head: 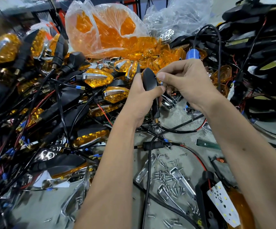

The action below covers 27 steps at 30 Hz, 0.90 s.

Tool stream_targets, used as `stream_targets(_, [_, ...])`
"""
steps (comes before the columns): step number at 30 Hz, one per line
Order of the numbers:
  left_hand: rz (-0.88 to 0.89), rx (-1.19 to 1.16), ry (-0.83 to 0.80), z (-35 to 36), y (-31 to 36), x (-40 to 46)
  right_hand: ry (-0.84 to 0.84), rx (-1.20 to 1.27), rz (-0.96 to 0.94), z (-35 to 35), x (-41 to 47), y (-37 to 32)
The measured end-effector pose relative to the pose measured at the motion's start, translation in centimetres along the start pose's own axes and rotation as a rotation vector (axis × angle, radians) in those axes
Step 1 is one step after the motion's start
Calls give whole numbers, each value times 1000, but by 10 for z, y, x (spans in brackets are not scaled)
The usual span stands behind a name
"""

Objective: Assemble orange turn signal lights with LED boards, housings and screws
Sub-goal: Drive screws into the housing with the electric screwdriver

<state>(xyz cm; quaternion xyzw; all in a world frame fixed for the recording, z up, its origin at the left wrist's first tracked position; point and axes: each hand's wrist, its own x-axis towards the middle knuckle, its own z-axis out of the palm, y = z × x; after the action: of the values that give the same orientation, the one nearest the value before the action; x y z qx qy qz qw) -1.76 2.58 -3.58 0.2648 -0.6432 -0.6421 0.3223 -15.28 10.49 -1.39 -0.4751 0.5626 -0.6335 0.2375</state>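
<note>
My left hand grips a black turn signal housing by its body, stalk pointing down, with a black cable hanging from it. My right hand pinches a small screw against the back of that housing, thumb and fingers curled. Loose screws and chrome trim pieces lie on the grey table below. A white LED board sits on an orange lens at the lower right.
Finished orange signals with wires pile up at the left. A plastic bag of orange lenses stands at the back. Black housings are stacked at the right. A blue tool on a black cord lies behind my hands.
</note>
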Motion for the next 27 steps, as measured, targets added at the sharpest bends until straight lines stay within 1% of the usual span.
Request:
stream_targets(3, [0, 31, -15, 1, 1, -1, 19, 8, 9, -1, 0, 1])
stream_targets(8, [-15, 36, -4, 4, 1, -4, 23, -55, -13, -1, -1, 1])
stream_targets(10, [-14, 32, -14, 4, 0, -4, 26, -28, 13, -1, -1, 1])
stream_targets(15, [-2, -3, -45, 3, -3, -2, -5, 174, 239, -3, -1, 1])
stream_targets(20, [-1, -17, -78, 4, -1, -4, -20, 166, 252, -4, -2, -3])
stream_targets(24, [3, -28, -121, 5, 0, -5, -65, 309, 422, -7, -2, -4])
stream_targets(26, [-7, -35, -111, 8, 1, -5, -27, 342, 510, -6, -2, -3])
stream_targets(27, [-14, -40, -98, 9, 1, -5, 44, 374, 544, -4, -1, -3])
